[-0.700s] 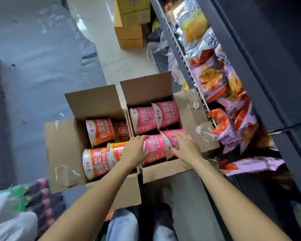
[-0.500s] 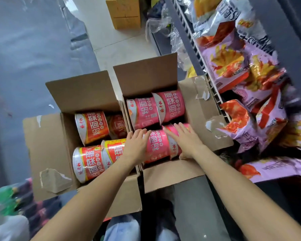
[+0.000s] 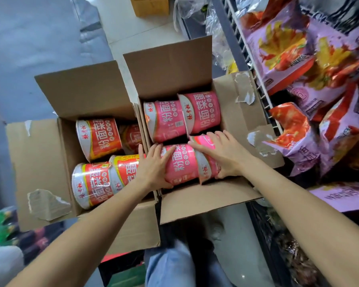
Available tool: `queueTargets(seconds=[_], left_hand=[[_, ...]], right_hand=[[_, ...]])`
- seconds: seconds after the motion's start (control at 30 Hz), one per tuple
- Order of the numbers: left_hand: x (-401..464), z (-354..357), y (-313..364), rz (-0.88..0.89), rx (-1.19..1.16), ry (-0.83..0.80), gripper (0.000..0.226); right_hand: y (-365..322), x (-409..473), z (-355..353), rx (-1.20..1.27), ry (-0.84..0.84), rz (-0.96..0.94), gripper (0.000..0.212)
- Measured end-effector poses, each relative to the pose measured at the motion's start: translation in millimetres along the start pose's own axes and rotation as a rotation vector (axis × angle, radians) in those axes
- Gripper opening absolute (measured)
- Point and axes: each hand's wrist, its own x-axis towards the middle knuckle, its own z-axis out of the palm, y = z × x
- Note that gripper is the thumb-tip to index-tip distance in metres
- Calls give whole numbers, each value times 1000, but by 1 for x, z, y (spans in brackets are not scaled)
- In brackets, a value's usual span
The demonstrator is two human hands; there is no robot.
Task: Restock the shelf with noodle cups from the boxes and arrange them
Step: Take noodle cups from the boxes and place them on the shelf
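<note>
Two open cardboard boxes sit on the floor. The right box (image 3: 232, 100) holds pink noodle cups lying on their sides; the left box (image 3: 39, 154) holds red ones (image 3: 100, 139). My left hand (image 3: 153, 168) grips the left end of the near pink cup (image 3: 180, 164), thumb underneath. My right hand (image 3: 226, 154) grips the pink cup beside it (image 3: 207, 141) from the right, fingers spread over its top. Two more pink cups (image 3: 203, 112) lie behind them. The wire shelf (image 3: 249, 59) stands to the right.
Purple and red snack bags (image 3: 298, 48) fill the shelf at right, some spilling low (image 3: 294, 131). A yellow carton (image 3: 149, 5) and clear plastic wrap (image 3: 187, 11) lie farther along the aisle. My knee in jeans (image 3: 170, 264) is below the boxes. Bottles (image 3: 0, 226) stand at bottom left.
The view has moved closer to the boxes. Both hands have closed further round the near pink cups, the left thumb now under the cup.
</note>
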Motion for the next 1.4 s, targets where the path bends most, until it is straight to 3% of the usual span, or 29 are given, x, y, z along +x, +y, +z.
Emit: queueTargets(seconds=[0.3,0.4,0.47,0.6,0.73,0.83,0.93,1.0,1.03,1.07,1.13,1.23,1.3,1.37,1.4], left_hand=[[-30,4,-17,104,-122,346,116],[-33,10,-20,77,-175,291,115],[-29,9,-13,59,-140,251,113],[-31,-6,0,78,33,269,111],[-39,-38,9,351,-87,373,108],[-30,-40,13,475,-405,382,108],[-20,-11,27,400,-741,145,87],[-13,13,42,372,-650,74,58],[-10,22,48,325,-624,147,47],[-6,26,53,254,-647,247,46],[5,26,59,67,-679,363,74],[22,18,61,-110,-628,216,112],[36,13,58,-254,-840,115,115],[47,11,48,-349,-1077,50,99],[49,12,42,-352,-1090,46,86]], right_hand=[[-23,-55,-30,56,267,142,121],[-26,-70,-36,119,389,241,122],[-33,-79,-41,223,496,339,122],[-54,-86,-32,705,765,524,133],[-62,-80,-18,865,955,600,137],[-65,-74,-12,867,990,679,134],[-71,-65,-7,893,981,775,135],[-74,-60,-4,816,940,818,133],[-74,-59,-4,764,922,832,132],[-74,-58,-3,726,907,843,132],[-70,-59,-6,713,896,859,132],[-63,-60,-5,729,891,854,131],[-60,-62,-2,756,902,846,131],[-58,-64,0,794,911,843,131],[-57,-64,0,806,912,838,131]])
